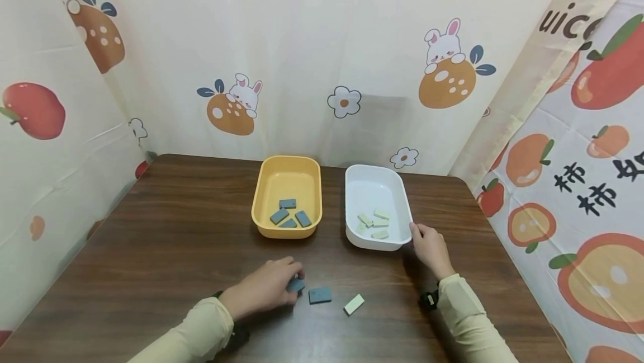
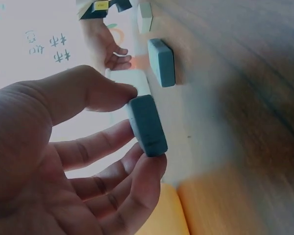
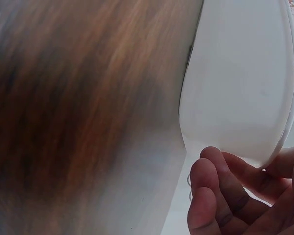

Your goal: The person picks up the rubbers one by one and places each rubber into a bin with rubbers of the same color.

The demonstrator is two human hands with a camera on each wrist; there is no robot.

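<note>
My left hand (image 1: 265, 287) pinches a blue-grey rectangular block (image 2: 148, 126) between thumb and fingertips, low over the table. Just right of it lies a second blue-grey block (image 1: 320, 295), with a pale green block (image 1: 354, 305) farther right. My right hand (image 1: 431, 246) holds the front right corner of a white tub (image 3: 237, 73), thumb at the rim and the other fingers curled beside the outer wall. Several pale green blocks (image 1: 380, 223) lie in that tub. The yellow tub (image 1: 287, 233) beyond my left hand contains several blue-grey blocks (image 1: 279, 216).
Both tubs stand side by side toward the back of the dark wooden table (image 1: 166, 240), a gap between them. A printed curtain (image 1: 312, 44) hangs behind the table's back edge and along its sides.
</note>
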